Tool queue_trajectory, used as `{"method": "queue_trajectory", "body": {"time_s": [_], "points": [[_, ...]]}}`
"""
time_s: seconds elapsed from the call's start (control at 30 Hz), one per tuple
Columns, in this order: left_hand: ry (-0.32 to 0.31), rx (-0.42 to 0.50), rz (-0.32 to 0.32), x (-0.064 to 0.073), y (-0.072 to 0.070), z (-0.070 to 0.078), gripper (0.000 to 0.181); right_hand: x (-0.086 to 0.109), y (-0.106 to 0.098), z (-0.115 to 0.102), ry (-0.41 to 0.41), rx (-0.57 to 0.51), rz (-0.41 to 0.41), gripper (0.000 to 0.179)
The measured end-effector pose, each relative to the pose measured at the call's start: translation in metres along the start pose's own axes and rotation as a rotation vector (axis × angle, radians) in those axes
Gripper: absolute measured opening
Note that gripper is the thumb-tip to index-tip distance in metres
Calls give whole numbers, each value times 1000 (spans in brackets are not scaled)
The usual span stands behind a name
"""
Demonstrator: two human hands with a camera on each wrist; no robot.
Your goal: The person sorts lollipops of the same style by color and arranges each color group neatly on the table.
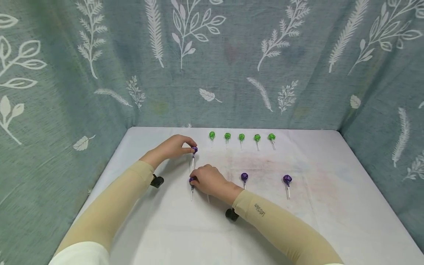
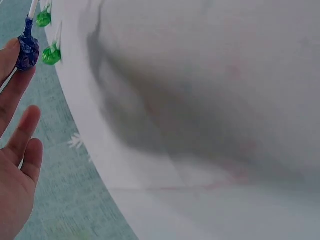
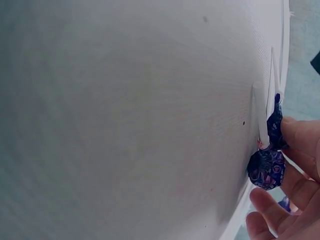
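Note:
My left hand (image 1: 173, 149) pinches a purple-wrapped lollipop (image 1: 194, 149) by its round head, between thumb and index finger. In the left wrist view, that lollipop (image 2: 28, 50) has its white stick pointing up, and the other fingers stand apart from it. Nearer the front, my right hand (image 1: 212, 181) holds a second purple lollipop (image 1: 191, 180) at its head. The right wrist view has the thumb against this lollipop (image 3: 275, 125); another purple lollipop (image 3: 266, 170) lies close under the fingers. In the head view only this other one's stick (image 1: 208, 198) shows below the hand.
Several green lollipops (image 1: 241, 137) form a row along the back of the white table (image 1: 265, 228), sticks toward the front. Two more purple lollipops lie to the right, one (image 1: 244, 176) near the right wrist and one (image 1: 287, 179) farther out. A leaf-patterned curtain (image 1: 232, 95) surrounds the table.

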State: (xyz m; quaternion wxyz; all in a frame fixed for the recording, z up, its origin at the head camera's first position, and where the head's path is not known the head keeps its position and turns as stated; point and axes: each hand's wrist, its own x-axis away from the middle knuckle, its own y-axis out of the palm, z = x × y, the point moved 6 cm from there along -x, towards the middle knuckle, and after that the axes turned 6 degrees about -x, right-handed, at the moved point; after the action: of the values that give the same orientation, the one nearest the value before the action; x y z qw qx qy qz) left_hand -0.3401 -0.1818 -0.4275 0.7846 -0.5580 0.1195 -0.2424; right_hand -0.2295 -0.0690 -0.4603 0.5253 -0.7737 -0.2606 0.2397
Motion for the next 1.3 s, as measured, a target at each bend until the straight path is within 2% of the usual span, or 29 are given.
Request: {"method": "queue_trajectory", "body": {"time_s": [0.37, 0.57, 0.77, 1.0, 1.17, 1.3], "points": [[24, -19, -30, -23, 2, 2, 23, -1, 0, -6, 14, 12, -1, 21], [26, -23, -50, -33, 12, 0, 22, 0, 3, -9, -6, 33, 1, 20], [13, -28, -64, -40, 22, -3, 20, 1, 5, -8, 0, 35, 8, 20], [13, -15, -47, -46, 24, -1, 20, 0, 1, -6, 16, 37, 13, 20], [11, -5, -53, -50, 29, -4, 21, -1, -2, -5, 21, 43, 12, 21], [19, 0, -60, -54, 30, 0, 21, 0, -1, -1, 28, 48, 14, 21]]}}
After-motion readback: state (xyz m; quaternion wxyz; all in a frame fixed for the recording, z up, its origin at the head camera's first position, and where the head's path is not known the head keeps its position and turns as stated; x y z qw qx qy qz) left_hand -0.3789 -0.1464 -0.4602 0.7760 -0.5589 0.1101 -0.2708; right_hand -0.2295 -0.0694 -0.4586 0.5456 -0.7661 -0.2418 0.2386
